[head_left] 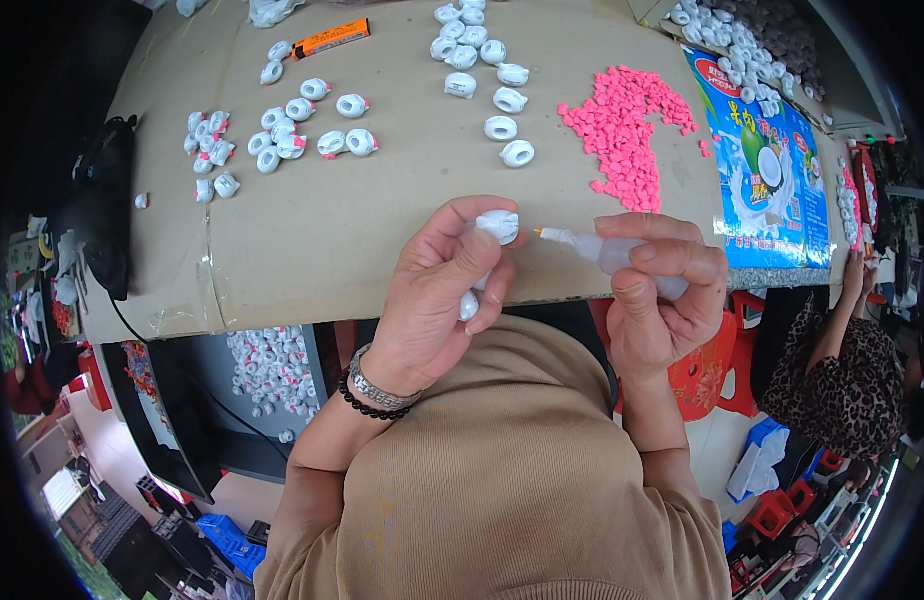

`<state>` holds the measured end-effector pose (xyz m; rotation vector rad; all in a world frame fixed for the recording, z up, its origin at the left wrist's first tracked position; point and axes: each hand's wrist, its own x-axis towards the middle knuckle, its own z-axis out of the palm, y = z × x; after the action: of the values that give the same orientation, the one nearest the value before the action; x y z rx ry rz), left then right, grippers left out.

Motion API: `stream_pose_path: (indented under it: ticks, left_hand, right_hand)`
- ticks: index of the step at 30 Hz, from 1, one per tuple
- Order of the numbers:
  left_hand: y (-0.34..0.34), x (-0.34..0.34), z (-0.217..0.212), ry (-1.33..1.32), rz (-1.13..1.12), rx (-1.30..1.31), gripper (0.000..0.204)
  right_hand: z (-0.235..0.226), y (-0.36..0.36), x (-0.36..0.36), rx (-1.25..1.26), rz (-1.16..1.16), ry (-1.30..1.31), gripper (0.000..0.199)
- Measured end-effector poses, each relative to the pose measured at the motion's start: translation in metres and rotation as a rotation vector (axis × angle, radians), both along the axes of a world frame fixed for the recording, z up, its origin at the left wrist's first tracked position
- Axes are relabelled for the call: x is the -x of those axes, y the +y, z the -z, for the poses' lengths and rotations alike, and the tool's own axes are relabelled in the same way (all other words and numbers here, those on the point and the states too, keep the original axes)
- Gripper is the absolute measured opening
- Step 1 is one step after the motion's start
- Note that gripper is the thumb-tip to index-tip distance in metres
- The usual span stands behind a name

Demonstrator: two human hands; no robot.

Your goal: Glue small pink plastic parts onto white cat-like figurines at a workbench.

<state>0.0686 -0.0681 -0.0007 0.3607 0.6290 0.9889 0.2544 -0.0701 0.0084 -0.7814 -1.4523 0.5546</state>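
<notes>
Clearly, the left hand (444, 290) pinched a small white piece (499, 226) between thumb and fingertips, turned toward the nozzle so its face was open to it. The right hand (662, 290) was closed around a soft clear bottle (622, 258), whose thin orange tip was just beside the piece. Beyond the fingers, glossy white rings (502, 128) and pink bits (627, 125) lay on the cardboard table (382, 230).

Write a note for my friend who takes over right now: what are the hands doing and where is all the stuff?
Left hand: holds a small white piece.
Right hand: holds a squeeze bottle, its nozzle aimed at that piece.
Cardboard table: white pieces with pink parts at left, plain white ring pieces in the middle, a heap of pink bits at right.
Done: the pink-fitted ones, it seems.
Left: the plain ones.
</notes>
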Motion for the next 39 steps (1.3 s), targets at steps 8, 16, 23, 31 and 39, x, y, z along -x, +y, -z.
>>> stream_pose_path:
  ticks: [8, 16, 23, 31, 39]
  left_hand:
    - [-0.001, 0.000, 0.000, 0.072, -0.014, -0.044, 0.032]
    - [0.000, 0.000, 0.002, 0.021, -0.036, -0.027, 0.026]
    - [-0.001, 0.001, 0.004, 0.031, -0.023, -0.040, 0.031]
    - [-0.001, 0.001, 0.006, 0.016, -0.014, -0.011, 0.028]
    - [-0.002, 0.002, 0.008, 0.018, -0.024, -0.008, 0.029]
  right_hand:
    - [0.000, -0.001, 0.002, 0.017, -0.001, 0.010, 0.017]
    - [0.001, -0.001, 0.003, 0.082, -0.017, 0.122, 0.024]
    - [-0.012, 0.031, -0.022, 0.360, 0.062, 0.326, 0.033]
    - [-0.008, 0.068, -0.037, 0.528, 0.299, -0.487, 0.024]
    - [-0.016, 0.057, -0.031, 0.475, 0.239, -0.955, 0.017]
